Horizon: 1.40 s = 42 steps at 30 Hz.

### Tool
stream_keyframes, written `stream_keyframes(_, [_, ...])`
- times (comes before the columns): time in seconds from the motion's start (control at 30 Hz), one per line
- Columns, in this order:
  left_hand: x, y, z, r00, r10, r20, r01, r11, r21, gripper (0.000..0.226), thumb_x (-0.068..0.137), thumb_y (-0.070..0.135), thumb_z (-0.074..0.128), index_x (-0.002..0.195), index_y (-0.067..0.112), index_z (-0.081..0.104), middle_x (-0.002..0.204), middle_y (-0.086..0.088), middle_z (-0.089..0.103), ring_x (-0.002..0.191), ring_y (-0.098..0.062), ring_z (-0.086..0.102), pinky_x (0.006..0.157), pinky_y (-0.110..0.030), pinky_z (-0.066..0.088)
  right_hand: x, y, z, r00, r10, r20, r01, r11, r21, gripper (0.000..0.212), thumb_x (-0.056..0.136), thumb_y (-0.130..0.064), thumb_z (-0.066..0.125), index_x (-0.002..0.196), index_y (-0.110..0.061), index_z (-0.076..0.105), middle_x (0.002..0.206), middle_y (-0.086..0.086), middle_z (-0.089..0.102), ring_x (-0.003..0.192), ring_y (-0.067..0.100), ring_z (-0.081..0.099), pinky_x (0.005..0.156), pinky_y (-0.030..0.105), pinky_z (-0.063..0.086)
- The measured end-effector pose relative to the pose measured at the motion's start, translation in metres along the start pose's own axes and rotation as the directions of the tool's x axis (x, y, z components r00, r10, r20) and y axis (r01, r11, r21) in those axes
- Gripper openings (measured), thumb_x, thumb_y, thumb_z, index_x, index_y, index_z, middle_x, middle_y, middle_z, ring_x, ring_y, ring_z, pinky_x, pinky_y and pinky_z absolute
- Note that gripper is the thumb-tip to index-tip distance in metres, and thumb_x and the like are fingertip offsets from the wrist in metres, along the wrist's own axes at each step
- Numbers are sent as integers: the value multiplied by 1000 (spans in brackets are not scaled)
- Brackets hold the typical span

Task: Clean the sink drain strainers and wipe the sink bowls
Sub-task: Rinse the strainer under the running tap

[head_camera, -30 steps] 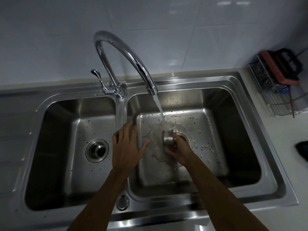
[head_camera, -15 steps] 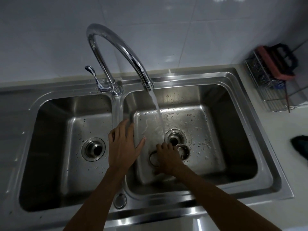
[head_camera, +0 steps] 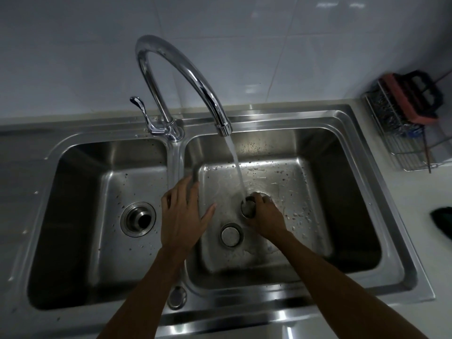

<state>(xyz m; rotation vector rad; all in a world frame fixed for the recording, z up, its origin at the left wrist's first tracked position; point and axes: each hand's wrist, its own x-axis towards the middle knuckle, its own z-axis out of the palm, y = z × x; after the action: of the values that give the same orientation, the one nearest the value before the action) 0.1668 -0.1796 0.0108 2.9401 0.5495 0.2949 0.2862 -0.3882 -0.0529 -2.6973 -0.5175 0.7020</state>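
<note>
My right hand (head_camera: 265, 216) grips a round metal drain strainer (head_camera: 248, 208) low in the right sink bowl (head_camera: 318, 192), right under the running water from the chrome faucet (head_camera: 186, 69). The right drain is hidden beneath the hand and strainer. A second round metal strainer piece (head_camera: 231, 234) lies flat on the right bowl's floor, just left of my wrist. With fingers spread and nothing in it, my left hand (head_camera: 183, 216) rests on the divider between the bowls. The left bowl (head_camera: 80, 216) shows its open drain (head_camera: 138, 218). Small specks dot both bowls.
The faucet lever (head_camera: 144, 113) stands behind the divider. A wire rack (head_camera: 401, 133) with a red and black brush sits on the counter at the right. A dark object (head_camera: 442, 221) lies at the right edge. White tiles back the sink.
My right hand went from the bowl floor near the front back up to the drain under the stream, now holding a strainer; one round piece stays on the floor. The left hand kept still.
</note>
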Motion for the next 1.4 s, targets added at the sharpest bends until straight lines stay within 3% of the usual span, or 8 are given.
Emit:
stream_keyframes(0.33, [1,1,-3,999,-29,26,29,999,-17,73,93,65,56,147,16,47,154,-8,39,141,-25,40,113,-42,29,16,-5,1,986,167,31,-158,840,520,55,73,-44,85,114,-15,63,99,-2,68,85,15,66,74,33,56])
stream_keyframes(0.5, [1,2,-4,999,-32,37,33,999,-21,75,93,65,56,149,17,44,155,-7,39,142,-24,38,115,-43,28,3,0,-14,806,75,587,-581,-89,809,38,81,-52,66,89,-16,72,75,6,62,56,13,53,52,21,44])
stream_keyframes(0.63, [1,3,-6,999,-32,38,32,999,-15,74,93,64,57,149,17,45,154,-7,40,141,-25,39,114,-43,28,-2,5,-16,748,-195,634,-659,-323,679,55,85,-53,55,108,-6,71,92,8,65,59,11,53,48,18,42])
stream_keyframes(0.77, [2,3,-6,999,-26,39,27,999,-18,73,93,64,56,149,18,45,154,-7,40,142,-25,39,114,-45,29,-5,-3,-24,767,-75,637,-639,-168,750,47,79,-51,64,103,-11,72,88,9,67,60,12,53,47,19,43])
stream_keyframes(0.87, [1,2,-5,1000,-15,19,15,1000,-26,73,93,64,55,147,16,46,154,-9,40,141,-26,39,113,-46,30,-5,-3,-24,901,225,372,-434,402,807,43,73,-42,81,107,-20,65,99,9,66,78,18,64,67,34,57])
stream_keyframes(1.0, [1,2,-4,1000,-7,1,7,1000,-6,75,92,65,50,147,15,46,153,-10,42,140,-27,41,111,-46,32,-14,10,-14,983,180,-24,-174,972,158,80,76,-43,80,136,-17,35,128,8,55,113,29,60,92,49,55])
stream_keyframes(1.13, [0,2,-4,1000,1,-2,-1,1000,15,75,93,66,49,147,14,46,153,-10,41,139,-27,41,110,-45,33,-24,26,2,984,138,115,-108,966,-236,95,81,-49,73,151,-15,18,145,17,45,121,36,58,93,50,51])
stream_keyframes(1.4, [-1,2,-3,998,54,40,-57,996,68,74,94,66,52,146,14,47,154,-13,39,140,-30,40,110,-46,33,-35,24,15,957,141,251,-42,930,-365,111,82,-52,75,159,-15,4,155,18,33,132,37,46,100,47,45])
